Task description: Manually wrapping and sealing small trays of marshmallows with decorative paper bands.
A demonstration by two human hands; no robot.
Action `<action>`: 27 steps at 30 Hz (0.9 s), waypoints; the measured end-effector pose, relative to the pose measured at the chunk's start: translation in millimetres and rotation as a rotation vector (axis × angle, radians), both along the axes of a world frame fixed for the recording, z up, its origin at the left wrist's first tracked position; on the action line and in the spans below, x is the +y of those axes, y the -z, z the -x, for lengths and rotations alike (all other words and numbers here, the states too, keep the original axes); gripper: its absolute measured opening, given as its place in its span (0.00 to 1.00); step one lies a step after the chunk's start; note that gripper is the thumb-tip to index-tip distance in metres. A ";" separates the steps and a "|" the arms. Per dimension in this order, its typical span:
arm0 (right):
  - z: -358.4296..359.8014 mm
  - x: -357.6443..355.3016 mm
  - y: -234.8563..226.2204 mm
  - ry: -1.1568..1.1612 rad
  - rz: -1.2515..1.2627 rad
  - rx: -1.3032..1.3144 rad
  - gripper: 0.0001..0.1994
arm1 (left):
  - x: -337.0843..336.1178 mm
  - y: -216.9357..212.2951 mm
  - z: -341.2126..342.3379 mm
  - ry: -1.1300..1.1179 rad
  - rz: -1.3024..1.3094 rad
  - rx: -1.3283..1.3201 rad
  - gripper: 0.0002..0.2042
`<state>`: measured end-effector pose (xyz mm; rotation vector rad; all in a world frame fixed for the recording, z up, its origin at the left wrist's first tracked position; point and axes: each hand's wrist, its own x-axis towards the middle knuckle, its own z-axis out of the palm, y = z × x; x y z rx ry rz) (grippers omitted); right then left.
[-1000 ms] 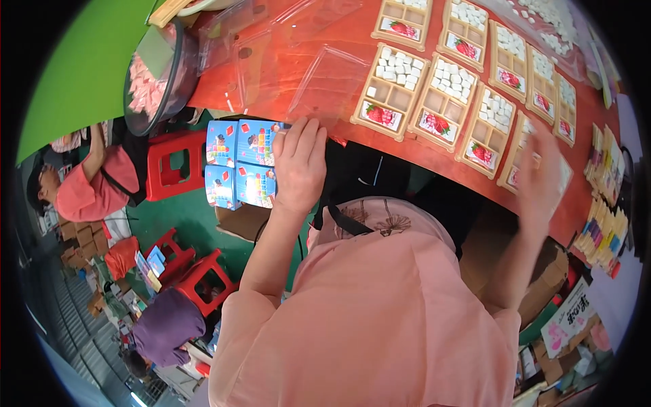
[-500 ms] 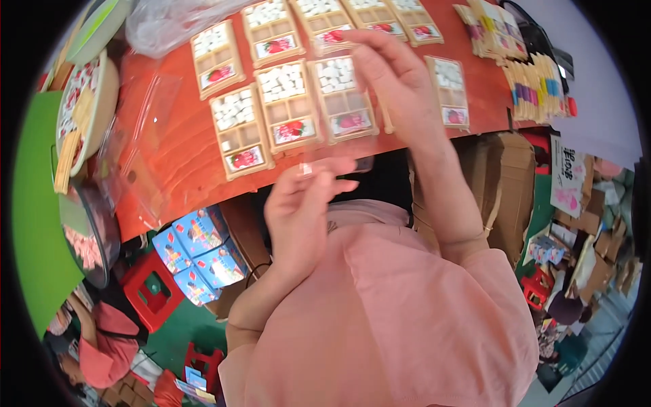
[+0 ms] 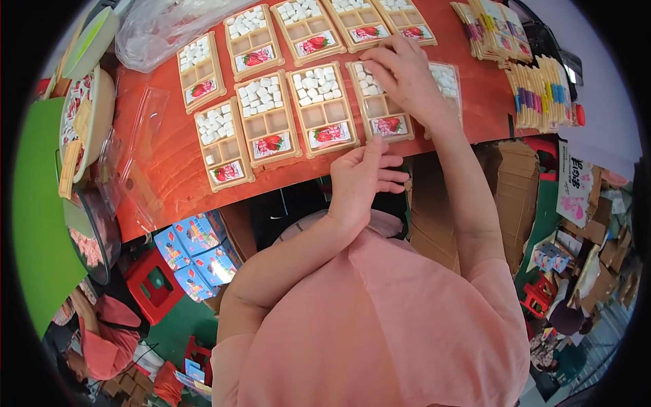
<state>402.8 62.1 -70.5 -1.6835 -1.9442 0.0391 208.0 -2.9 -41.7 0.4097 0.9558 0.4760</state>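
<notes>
Beige compartment trays stand in two rows on the red table, each with white marshmallow-like pieces and a strawberry-printed sachet (image 3: pixel 330 134). My right hand (image 3: pixel 407 81) reaches over one tray (image 3: pixel 384 105) in the near row, its fingers bent at the far end. A clear plastic lid (image 3: pixel 395 108) appears to lie over that tray, hard to make out. My left hand (image 3: pixel 359 180) is at the tray's near edge, thumb up against it and other fingers spread below. Left of it stands an uncovered tray (image 3: pixel 324 112).
Clear plastic lids (image 3: pixel 139 183) lie at the table's left. A bowl of sachets (image 3: pixel 102 122) stands beyond them, by a crumpled plastic bag (image 3: pixel 152 41). Bundles of wooden sticks (image 3: pixel 542 95) lie at right. Blue boxes (image 3: pixel 196 254) and a red stool (image 3: pixel 152 288) are below; a person in pink (image 3: pixel 112 339) is at lower left.
Both hands moved right relative to the near row, the left one further. A clear sheet seen between them before now appears to lie on the tray. The view has shifted slightly.
</notes>
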 end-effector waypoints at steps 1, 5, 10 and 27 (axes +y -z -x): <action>4.8 -1.5 -1.3 0.018 -0.019 -0.065 0.09 | 1.3 1.0 1.0 0.039 0.006 0.036 0.24; 26.9 -3.2 -20.9 -0.037 -0.067 -0.345 0.18 | 2.3 6.6 7.6 0.094 0.008 0.103 0.26; 30.5 -6.3 -33.2 -0.086 0.055 -0.458 0.26 | 6.4 -2.9 42.3 0.153 0.037 0.179 0.25; 208.1 22.2 -68.8 -0.377 0.204 -0.098 0.20 | 45.4 37.3 329.3 0.072 -1.558 1.881 0.22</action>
